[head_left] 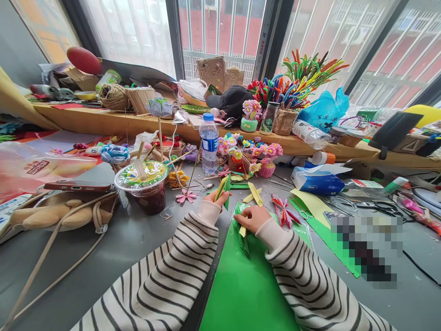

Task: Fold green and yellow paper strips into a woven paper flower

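My left hand [216,202] is closed round a folded green and yellow paper piece [226,187], whose pointed ends stick up past the fingers. My right hand [254,218] pinches folded green paper strips [243,244], with a bit of yellow paper beside them; the fingertips partly hide where they grip. Beneath that hand lies a large green sheet [248,294], which looks like it is in a clear sleeve. Just beyond the right hand are folded yellow strips [255,195]. A red and pink folded paper flower [285,211] rests to its right.
A lidded cup of dark drink [149,195] and a water bottle [209,146] stand beyond my left hand. At left is a bag [69,214] with a phone on it. A tissue pack [317,180], scissors [379,208] and green paper lie right. Craft supplies crowd the ledge [186,130].
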Demonstrator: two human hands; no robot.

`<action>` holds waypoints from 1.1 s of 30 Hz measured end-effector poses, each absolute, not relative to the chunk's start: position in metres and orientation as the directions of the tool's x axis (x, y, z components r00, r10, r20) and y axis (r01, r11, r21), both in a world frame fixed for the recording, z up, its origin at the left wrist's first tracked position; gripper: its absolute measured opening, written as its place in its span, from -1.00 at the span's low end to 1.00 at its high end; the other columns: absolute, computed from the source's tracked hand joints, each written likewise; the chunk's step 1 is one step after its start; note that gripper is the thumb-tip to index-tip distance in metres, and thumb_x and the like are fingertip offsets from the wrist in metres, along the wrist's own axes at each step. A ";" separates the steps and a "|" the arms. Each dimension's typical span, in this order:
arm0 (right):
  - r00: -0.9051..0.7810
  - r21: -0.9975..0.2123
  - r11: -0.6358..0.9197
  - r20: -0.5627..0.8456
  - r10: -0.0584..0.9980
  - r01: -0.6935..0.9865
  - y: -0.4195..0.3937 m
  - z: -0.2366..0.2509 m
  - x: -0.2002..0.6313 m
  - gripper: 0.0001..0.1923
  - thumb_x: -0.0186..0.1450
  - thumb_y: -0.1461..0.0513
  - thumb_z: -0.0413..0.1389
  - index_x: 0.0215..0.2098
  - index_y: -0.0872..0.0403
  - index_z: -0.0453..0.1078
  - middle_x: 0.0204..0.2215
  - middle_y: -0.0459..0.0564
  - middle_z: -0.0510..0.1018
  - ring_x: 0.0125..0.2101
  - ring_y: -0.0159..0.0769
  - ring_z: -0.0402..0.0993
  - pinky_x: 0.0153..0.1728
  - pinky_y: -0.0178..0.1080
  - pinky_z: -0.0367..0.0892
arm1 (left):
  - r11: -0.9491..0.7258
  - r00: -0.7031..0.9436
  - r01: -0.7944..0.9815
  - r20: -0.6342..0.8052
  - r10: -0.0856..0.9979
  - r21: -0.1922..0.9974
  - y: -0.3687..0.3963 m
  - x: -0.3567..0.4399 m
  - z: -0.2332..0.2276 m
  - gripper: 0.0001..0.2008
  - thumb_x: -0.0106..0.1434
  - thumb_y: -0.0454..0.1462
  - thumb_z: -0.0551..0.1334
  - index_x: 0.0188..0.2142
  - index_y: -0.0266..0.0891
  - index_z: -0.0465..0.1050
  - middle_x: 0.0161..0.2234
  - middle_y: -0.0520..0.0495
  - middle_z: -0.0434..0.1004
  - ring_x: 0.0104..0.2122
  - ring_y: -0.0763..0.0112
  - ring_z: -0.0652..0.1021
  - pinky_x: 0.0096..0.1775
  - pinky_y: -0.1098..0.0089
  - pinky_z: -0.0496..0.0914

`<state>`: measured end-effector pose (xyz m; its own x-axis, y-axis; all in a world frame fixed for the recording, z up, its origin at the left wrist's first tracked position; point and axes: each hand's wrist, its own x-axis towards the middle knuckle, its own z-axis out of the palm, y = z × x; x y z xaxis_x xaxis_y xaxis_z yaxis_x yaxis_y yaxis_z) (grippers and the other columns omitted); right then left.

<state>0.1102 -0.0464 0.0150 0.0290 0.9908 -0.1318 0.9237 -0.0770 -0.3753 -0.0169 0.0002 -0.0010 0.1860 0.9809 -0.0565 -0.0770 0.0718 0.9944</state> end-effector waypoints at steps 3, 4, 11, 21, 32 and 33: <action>0.036 -0.383 -0.085 -0.134 0.990 0.920 -0.047 0.016 0.110 -0.69 0.07 0.07 0.00 -0.61 0.11 0.41 -0.67 -0.08 0.40 -0.59 -0.43 0.21 -0.54 -0.36 0.02 | 0.066 0.191 -0.063 -0.053 0.980 0.996 0.000 -0.017 -0.001 -0.56 -0.15 -0.01 0.19 -0.42 -0.37 0.34 -0.78 0.22 -0.02 -0.81 0.70 0.06 -0.72 0.54 -0.10; 0.037 -0.385 -0.086 -0.134 0.990 0.919 -0.047 0.016 0.110 -0.70 0.07 0.08 0.00 -0.61 0.11 0.41 -0.66 -0.07 0.40 -0.59 -0.42 0.22 -0.53 -0.36 0.03 | 0.060 0.195 -0.053 -0.049 0.980 0.997 0.000 -0.017 -0.002 -0.56 -0.14 -0.01 0.19 -0.42 -0.37 0.35 -0.78 0.22 -0.02 -0.81 0.69 0.06 -0.72 0.54 -0.10; 0.038 -0.391 -0.084 -0.126 0.991 0.917 -0.047 0.017 0.109 -0.70 0.07 0.08 0.00 -0.60 0.12 0.42 -0.65 -0.06 0.42 -0.58 -0.41 0.21 -0.53 -0.35 0.03 | 0.027 0.203 0.004 -0.027 0.979 1.000 0.000 -0.018 -0.003 -0.62 -0.07 -0.06 0.15 -0.41 -0.37 0.36 -0.79 0.20 0.00 -0.80 0.69 0.08 -0.72 0.54 -0.08; 0.035 -0.410 -0.084 -0.125 0.992 0.908 -0.047 0.015 0.111 -0.69 0.06 0.08 0.00 -0.62 0.12 0.41 -0.69 -0.09 0.37 -0.60 -0.44 0.17 -0.55 -0.36 0.02 | 0.071 0.198 -0.035 -0.062 0.978 0.997 -0.002 -0.017 0.001 -0.62 -0.11 -0.05 0.18 -0.44 -0.37 0.34 -0.78 0.21 -0.04 -0.81 0.71 0.04 -0.72 0.54 -0.11; 0.023 -0.411 -0.068 -0.113 0.993 0.909 -0.046 0.017 0.112 -0.70 0.07 0.10 0.00 -0.67 0.11 0.38 -0.74 -0.13 0.27 -0.63 -0.46 0.11 -0.57 -0.37 -0.02 | 0.065 0.212 0.006 -0.065 0.975 0.998 0.001 -0.017 -0.001 -0.67 -0.06 -0.09 0.17 -0.41 -0.35 0.34 -0.77 0.20 -0.02 -0.80 0.70 0.07 -0.72 0.54 -0.07; 0.023 -0.413 -0.067 -0.111 0.994 0.908 -0.046 0.017 0.112 -0.70 0.07 0.10 0.00 -0.67 0.11 0.38 -0.74 -0.13 0.27 -0.63 -0.46 0.12 -0.57 -0.37 -0.02 | 0.068 0.213 0.004 -0.067 0.975 0.998 0.001 -0.017 -0.001 -0.67 -0.06 -0.10 0.17 -0.42 -0.35 0.34 -0.77 0.20 -0.02 -0.80 0.70 0.07 -0.72 0.54 -0.07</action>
